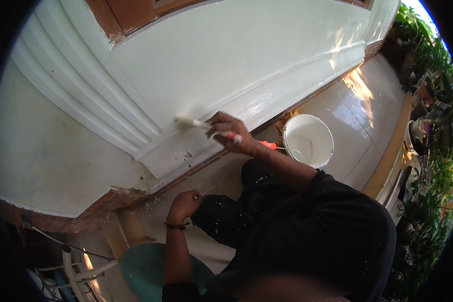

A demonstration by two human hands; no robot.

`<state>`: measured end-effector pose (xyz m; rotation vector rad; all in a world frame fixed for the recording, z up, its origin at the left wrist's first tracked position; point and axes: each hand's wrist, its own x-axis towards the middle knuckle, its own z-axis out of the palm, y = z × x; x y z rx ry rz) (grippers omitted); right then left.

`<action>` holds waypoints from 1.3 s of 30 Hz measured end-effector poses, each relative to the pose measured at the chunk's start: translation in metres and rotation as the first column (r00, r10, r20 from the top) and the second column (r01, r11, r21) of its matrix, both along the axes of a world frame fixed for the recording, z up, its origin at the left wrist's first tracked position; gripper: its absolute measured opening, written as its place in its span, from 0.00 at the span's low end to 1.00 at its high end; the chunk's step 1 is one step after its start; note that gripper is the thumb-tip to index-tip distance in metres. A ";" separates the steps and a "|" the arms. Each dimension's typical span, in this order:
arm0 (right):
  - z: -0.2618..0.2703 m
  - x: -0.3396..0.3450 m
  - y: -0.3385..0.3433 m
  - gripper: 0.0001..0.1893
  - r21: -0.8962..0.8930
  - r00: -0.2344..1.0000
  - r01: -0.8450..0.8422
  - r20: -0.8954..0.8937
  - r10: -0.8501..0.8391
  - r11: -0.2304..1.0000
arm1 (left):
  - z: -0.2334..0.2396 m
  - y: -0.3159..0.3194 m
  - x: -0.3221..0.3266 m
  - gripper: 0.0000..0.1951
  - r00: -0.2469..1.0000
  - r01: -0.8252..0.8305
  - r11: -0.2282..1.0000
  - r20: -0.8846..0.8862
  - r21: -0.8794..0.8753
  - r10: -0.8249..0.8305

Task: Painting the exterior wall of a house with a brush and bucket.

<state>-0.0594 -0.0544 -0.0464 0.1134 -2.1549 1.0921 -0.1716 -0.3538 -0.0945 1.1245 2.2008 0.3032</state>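
Note:
My right hand (230, 132) grips the handle of a paintbrush (200, 124), its pale bristles at the lower part of the white wall (211, 64), just above the base moulding (256, 105). Bristles and hand are slightly blurred. My left hand (185, 204) rests at my knee with fingers curled; nothing shows in it. A white bucket (308, 140) with whitish paint inside stands on the floor to the right of my right forearm. Beside the bucket lies a red-orange handle (268, 145) on a thin metal rod, partly hidden by my forearm.
Fluted moulding (94, 75) runs down the wall at left, above a chipped brick edge (113, 200). A green round-topped object (147, 268) is near my left arm, beside a metal tubular frame (73, 268). Potted plants (419, 128) line the right side. Brown window framing (132, 15) sits above.

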 end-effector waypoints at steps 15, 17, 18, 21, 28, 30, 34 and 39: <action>-0.088 0.299 0.211 0.04 -0.221 0.572 0.819 0.385 -0.724 0.529 | -0.004 -0.002 -0.011 0.22 0.998 -0.002 0.999 -0.058 -0.039 0.000; -0.127 0.308 0.196 0.09 -0.118 0.407 0.892 0.627 -0.664 0.435 | -0.005 -0.002 -0.013 0.22 0.996 -0.002 0.999 -0.095 -0.048 -0.003; -0.147 0.309 0.191 0.11 -0.032 0.354 0.895 0.656 -0.667 0.444 | -0.006 -0.001 -0.014 0.22 0.996 -0.012 0.998 -0.090 -0.062 0.007; -0.206 0.292 0.196 0.14 0.069 0.227 0.925 0.691 -0.686 0.375 | -0.006 0.001 -0.018 0.21 0.995 -0.068 0.993 -0.073 -0.096 0.061; -0.300 0.270 0.217 0.15 0.242 0.125 0.859 0.754 -0.644 0.450 | -0.009 -0.007 -0.018 0.21 0.975 -0.217 0.976 0.042 -0.006 0.217; -0.300 0.272 0.216 0.15 0.259 0.075 0.853 0.798 -0.599 0.453 | -0.011 -0.007 -0.017 0.21 0.974 -0.223 0.975 0.028 -0.024 0.223; -0.250 0.286 0.215 0.16 0.116 0.217 0.906 0.700 -0.681 0.407 | -0.016 0.000 -0.019 0.22 0.983 -0.181 0.983 -0.029 -0.035 0.180; -0.191 0.309 0.203 0.18 -0.282 0.530 0.847 0.407 -0.744 0.450 | -0.016 0.002 -0.016 0.22 0.986 -0.124 0.992 -0.110 0.016 0.125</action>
